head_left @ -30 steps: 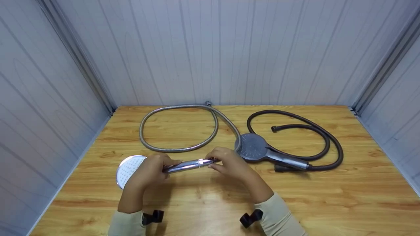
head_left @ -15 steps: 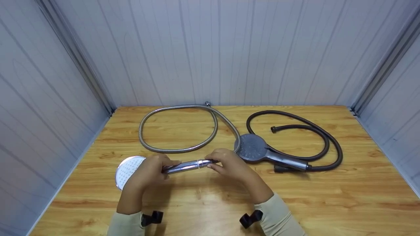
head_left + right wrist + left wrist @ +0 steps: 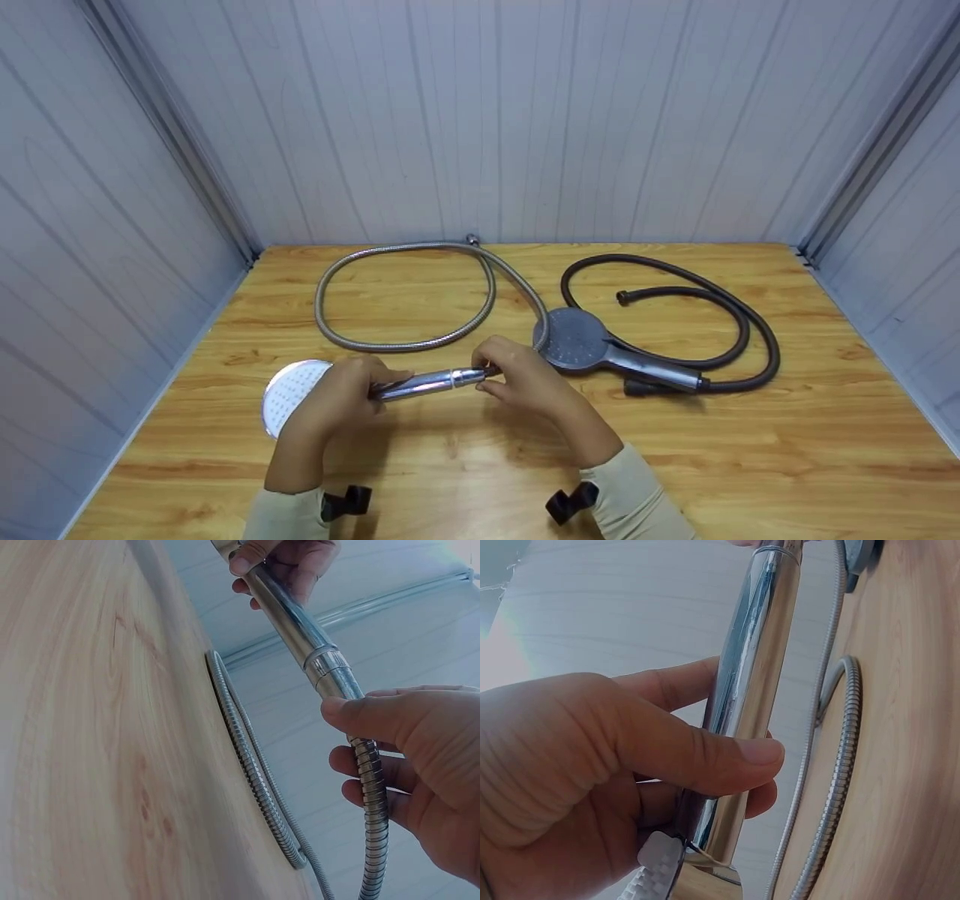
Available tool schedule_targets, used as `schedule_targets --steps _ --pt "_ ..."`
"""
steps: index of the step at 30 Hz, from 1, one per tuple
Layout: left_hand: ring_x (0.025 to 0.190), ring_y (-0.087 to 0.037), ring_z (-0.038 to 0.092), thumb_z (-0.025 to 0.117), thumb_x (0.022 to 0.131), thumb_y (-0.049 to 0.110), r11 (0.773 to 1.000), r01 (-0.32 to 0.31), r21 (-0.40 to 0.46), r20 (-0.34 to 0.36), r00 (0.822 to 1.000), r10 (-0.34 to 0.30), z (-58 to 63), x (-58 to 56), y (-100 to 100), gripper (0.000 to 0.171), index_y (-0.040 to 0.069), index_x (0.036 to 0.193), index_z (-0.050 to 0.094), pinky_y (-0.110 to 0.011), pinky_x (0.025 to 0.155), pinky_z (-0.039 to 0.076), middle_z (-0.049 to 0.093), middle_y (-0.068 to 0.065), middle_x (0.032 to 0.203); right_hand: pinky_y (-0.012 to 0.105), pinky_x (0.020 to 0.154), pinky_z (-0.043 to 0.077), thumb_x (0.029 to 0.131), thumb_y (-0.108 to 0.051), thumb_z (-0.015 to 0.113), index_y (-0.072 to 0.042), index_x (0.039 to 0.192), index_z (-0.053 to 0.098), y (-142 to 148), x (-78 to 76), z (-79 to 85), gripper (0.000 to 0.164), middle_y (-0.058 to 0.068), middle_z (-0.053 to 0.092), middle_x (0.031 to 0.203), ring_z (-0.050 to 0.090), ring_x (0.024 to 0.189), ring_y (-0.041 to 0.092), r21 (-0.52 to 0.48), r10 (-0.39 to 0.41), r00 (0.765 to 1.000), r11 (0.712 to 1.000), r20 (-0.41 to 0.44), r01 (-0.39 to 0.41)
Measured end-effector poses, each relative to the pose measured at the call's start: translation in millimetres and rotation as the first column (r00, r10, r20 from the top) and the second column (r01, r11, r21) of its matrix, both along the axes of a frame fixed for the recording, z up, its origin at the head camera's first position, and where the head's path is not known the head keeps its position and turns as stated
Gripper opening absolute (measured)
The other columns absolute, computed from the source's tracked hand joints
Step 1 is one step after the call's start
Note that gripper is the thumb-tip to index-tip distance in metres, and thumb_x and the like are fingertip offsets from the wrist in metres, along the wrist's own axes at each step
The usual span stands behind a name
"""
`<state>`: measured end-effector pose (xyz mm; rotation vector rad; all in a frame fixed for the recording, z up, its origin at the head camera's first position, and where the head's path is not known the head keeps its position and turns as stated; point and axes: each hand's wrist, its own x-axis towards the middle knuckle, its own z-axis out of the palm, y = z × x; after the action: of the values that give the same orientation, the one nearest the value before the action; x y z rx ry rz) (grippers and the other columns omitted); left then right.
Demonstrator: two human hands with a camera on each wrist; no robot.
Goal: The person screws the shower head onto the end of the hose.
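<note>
In the head view, my left hand (image 3: 337, 394) grips the chrome handle (image 3: 420, 385) of a hand shower whose round white spray face (image 3: 294, 391) sticks out at the left. The left wrist view has the thumb (image 3: 735, 765) across the handle and the fingers behind it. My right hand (image 3: 525, 381) pinches the chrome hose nut (image 3: 335, 679) at the handle's other end, thumb on the nut's lower part. Nut and handle are in line, end to end. From under the right fingers runs the silver metal hose (image 3: 373, 817), which loops back over the table.
A dark grey hand shower (image 3: 576, 339) lies to the right, its black hose (image 3: 772, 341) coiled behind it. The silver hose (image 3: 318, 300) crosses the dark shower's face edge; its free end nut (image 3: 472, 239) lies near the back wall (image 3: 480, 127). Panels enclose both sides of the wooden table (image 3: 465, 480).
The right fingers have shifted slightly around the hose nut, and a little more chrome shows there. The left hand keeps its grip on the handle. The head view has tipped very slightly.
</note>
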<state>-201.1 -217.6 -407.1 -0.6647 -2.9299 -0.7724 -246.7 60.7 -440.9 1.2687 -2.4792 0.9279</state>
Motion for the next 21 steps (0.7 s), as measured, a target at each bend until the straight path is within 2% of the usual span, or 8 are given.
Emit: schedule_targets --steps 13,21 --pt "0.066 -0.013 0.045 0.070 0.067 -0.017 1.000 -0.008 -0.003 0.010 1.000 0.008 -0.2 0.3 0.9 0.056 0.015 0.112 0.075 -0.027 0.056 0.039 0.061 0.008 0.076 0.024 0.074 0.051 0.080 -0.003 0.078 -0.007 0.096 0.061 0.7 -0.5 -0.2 0.023 0.005 0.061 0.093 0.062 0.085 0.015 -0.010 0.014 1.000 1.000 -0.024 -0.015" --pt "0.067 -0.012 0.046 0.067 0.066 -0.019 1.000 0.004 0.012 -0.014 1.000 -0.003 0.3 2.8 0.7 0.057 0.014 0.112 0.076 -0.027 0.057 0.041 0.064 0.007 0.080 0.026 0.073 0.051 0.078 -0.002 0.078 -0.005 0.096 0.061 1.6 -2.0 -1.2 0.025 0.006 0.062 0.091 0.062 0.082 0.017 -0.042 0.050 0.996 0.998 -0.070 -0.053"
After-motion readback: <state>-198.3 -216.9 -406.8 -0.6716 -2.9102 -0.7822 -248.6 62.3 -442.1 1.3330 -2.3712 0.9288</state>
